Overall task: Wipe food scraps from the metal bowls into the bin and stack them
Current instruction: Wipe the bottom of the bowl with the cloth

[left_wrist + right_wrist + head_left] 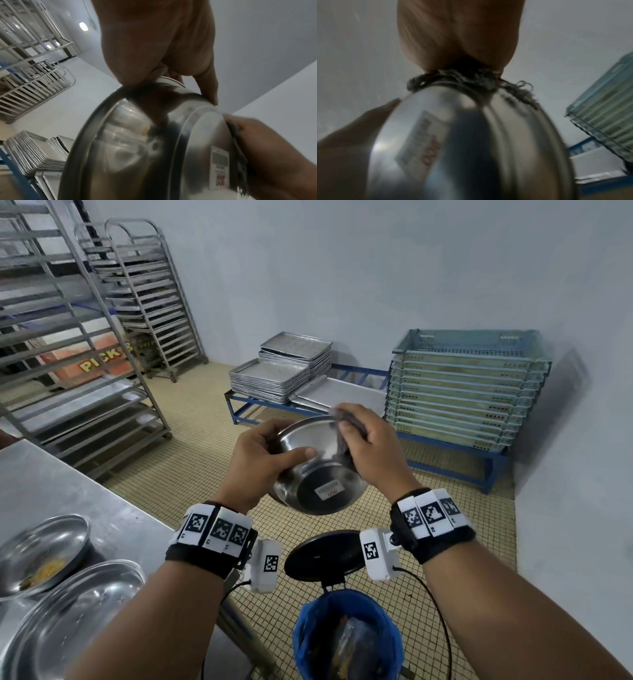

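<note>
Bowl (310,474) interior hidden behind cloth (342,440)

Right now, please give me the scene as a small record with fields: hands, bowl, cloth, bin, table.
left hand: grips the rim of the bowl, thumb on its outer wall
right hand: holds the cloth against the bowl's rim
bowl: held in the air, tilted, its base with a label facing the camera
cloth: grey, frayed, partly inside the bowl
bin: blue liner, lid open, below the bowl, some waste inside
table: at the left, two more bowls on it, one with yellow scraps
</note>
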`<state>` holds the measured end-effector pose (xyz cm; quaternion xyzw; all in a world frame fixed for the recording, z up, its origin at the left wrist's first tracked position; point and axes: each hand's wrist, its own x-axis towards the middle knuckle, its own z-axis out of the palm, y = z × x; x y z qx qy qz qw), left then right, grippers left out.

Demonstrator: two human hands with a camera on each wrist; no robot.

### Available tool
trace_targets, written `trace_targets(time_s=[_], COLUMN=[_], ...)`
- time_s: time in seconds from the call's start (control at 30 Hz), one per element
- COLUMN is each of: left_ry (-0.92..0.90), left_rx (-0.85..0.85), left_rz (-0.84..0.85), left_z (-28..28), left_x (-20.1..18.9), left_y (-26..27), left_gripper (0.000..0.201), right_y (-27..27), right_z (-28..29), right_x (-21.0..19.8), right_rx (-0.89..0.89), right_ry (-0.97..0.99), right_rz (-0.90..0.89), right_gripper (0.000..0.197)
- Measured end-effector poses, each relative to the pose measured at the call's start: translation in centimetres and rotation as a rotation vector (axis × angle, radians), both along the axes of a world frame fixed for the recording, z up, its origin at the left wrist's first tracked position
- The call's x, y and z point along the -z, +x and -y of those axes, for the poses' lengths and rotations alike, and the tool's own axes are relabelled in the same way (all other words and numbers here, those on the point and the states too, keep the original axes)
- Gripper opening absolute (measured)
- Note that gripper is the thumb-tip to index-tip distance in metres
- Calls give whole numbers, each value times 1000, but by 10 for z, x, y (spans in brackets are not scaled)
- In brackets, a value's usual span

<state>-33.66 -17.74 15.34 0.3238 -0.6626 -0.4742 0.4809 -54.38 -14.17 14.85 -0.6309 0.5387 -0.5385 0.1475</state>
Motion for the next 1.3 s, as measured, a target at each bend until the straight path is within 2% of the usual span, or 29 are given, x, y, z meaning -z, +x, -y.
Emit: trace_targets(time_s=[0.07, 0.1, 0.23, 0.3, 0.37, 0.43, 0.5, 0.57, 0.67, 0.73, 0.8, 0.87, 0.93, 1.03, 1.1, 1.23, 1.3], left_ry=[1, 8, 47, 76, 76, 63, 62, 75, 111, 136, 106, -17, -120, -196, -199, -88, -45], left_rx=[12, 5, -67, -85, -82, -61, -45, -50, -73, -83, -78, -40, 8, 60, 61, -2, -35], left_rz=[3, -20, -137, -200, -208, -164, -139, -156, -227, -254, -158, 79, 285, 398, 372, 167, 82], left_z=[-1, -1, 3, 5, 3, 0, -3, -4, -3, 0, 1, 2, 4, 6, 6, 5, 6], left_x=[1, 0, -1, 0, 0, 1, 3, 2, 5, 9, 9, 4, -5, -17, -21, -21, -18], left_y=[-5, -5, 9, 14, 11, 6, 1, 0, 4, 8, 11, 12, 10, 2, -1, 7, 12], left_gripper=[46, 46, 41, 41, 42, 40, 41, 40, 39, 39, 36, 31, 43, 68, 73, 67, 65], right_y=[5, 4, -13, -15, -13, -9, -8, -10, -13, -14, -15, -14, -12, -5, -3, -13, -19], right_z=[3, 4, -1, -2, 0, 3, 5, 5, 0, -3, -3, -3, -1, 2, 3, -1, 0], right_x=[-5, -3, 27, 39, 34, 19, 6, 6, 21, 25, 19, 5, -6, -14, -14, 2, 16], right_rx=[-2, 0, -2, 11, 12, -4, -18, -21, -38, -30, -15, -55, -82, -76, -80, -59, 2], right_ry=[-75, -84, 49, 61, 57, 38, -12, -26, 30, 30, 22, 32, 28, 4, -31, 25, 63], right_rz=[-142, -132, 201, 280, 334, 279, 101, 66, 308, 362, 341, 338, 215, -48, -47, 195, 231], right_gripper=[30, 30, 20, 21, 21, 25, 30, 30, 22, 22, 21, 20, 21, 23, 25, 25, 25])
